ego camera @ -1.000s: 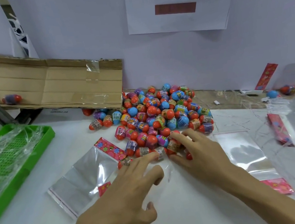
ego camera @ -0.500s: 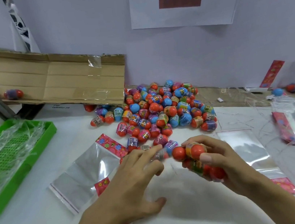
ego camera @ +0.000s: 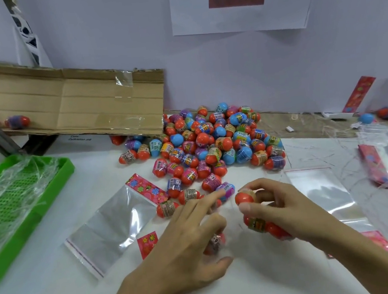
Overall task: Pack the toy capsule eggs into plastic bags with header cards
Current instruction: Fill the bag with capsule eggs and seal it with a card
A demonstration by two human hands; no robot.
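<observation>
A pile of red, blue and purple capsule eggs [ego camera: 212, 141] lies at the back of the white table. My right hand [ego camera: 286, 211] grips several eggs: one red egg [ego camera: 243, 197] is pinched at the fingertips and others [ego camera: 267, 230] sit in the palm. My left hand [ego camera: 186, 245] is just left of it, index finger stretched toward the near loose eggs, the other fingers curled around one egg [ego camera: 216, 241]. An empty clear bag [ego camera: 109, 228] with a pink flowered header card [ego camera: 146, 188] lies flat to the left of both hands.
A green tray [ego camera: 63, 172] covered in plastic film stands at the left edge. A flattened cardboard flap [ego camera: 70, 109] with one egg [ego camera: 17, 121] on it leans behind. More clear bags [ego camera: 324, 193] and red cards [ego camera: 375, 166] lie to the right.
My right hand lifted from the pile with several eggs and drew back toward me. My left hand pulled one egg in under its curled fingers.
</observation>
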